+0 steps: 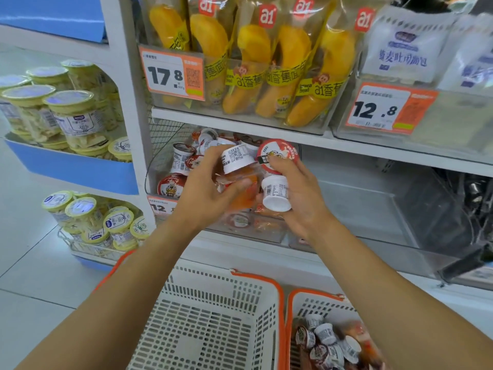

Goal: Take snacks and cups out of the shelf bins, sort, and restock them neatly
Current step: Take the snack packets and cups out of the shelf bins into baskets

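Both hands are raised in front of a clear shelf bin [266,233] that holds small white cups with red lids [170,184] and orange snack packs. My left hand [205,188] grips orange snack packs [244,182], and a white cup [236,158] rests on top of them. My right hand [296,188] holds two cups: one showing its red lid [277,153] at the fingertips, one white cup [276,193] against the palm.
Two white baskets with orange rims stand below: the left basket [213,316] holds nothing, the right basket [298,303] holds several cups and packs. Banana bread packs [266,70] fill the bin above. Jars [74,116] stand on blue shelves at left. An empty clear bin [373,198] is at right.
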The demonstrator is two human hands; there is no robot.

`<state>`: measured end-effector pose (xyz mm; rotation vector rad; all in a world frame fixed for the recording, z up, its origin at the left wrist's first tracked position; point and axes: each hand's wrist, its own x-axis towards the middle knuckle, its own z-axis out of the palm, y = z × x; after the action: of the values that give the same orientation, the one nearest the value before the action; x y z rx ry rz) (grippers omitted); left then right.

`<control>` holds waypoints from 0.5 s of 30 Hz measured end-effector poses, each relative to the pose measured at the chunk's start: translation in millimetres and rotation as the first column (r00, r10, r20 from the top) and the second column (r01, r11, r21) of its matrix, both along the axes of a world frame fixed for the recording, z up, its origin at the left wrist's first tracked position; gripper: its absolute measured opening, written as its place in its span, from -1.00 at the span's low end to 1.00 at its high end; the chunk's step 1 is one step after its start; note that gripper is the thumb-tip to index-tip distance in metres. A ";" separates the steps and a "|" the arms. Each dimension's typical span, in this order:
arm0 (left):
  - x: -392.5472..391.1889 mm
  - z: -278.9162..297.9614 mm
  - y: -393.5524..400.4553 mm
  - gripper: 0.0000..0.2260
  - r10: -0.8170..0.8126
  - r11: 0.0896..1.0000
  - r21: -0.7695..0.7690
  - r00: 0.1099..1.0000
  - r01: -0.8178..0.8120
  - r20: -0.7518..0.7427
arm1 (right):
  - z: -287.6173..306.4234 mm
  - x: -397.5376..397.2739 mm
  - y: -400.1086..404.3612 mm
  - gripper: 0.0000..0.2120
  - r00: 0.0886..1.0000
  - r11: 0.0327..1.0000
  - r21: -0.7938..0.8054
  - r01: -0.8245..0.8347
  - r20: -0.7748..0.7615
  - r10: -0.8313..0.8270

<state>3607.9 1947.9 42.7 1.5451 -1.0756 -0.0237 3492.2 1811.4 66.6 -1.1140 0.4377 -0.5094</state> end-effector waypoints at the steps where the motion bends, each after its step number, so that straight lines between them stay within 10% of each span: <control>1: -15.4 5.5 -0.8 -0.57 -0.006 1.000 -0.017 1.000 0.006 -0.015 | 5.0 -13.9 -0.4 -0.54 1.000 1.000 0.021 -0.014 0.009 0.014; 7: -121.1 -29.0 -14.7 -0.66 -0.162 0.986 -0.027 0.914 0.164 -0.371 | -16.6 -125.8 -9.5 -0.58 0.993 0.996 0.088 -0.033 -0.112 0.043; 15: -251.5 -203.8 -38.8 -0.66 0.085 0.750 0.528 0.734 0.398 -0.674 | -195.7 -311.3 -36.3 -0.54 0.708 0.987 0.088 0.136 -0.705 -0.035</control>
<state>3356.4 1909.0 -161.2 1.8095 -0.6158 -1.1250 3180.9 1775.1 -129.2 -1.1339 1.1883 -0.1016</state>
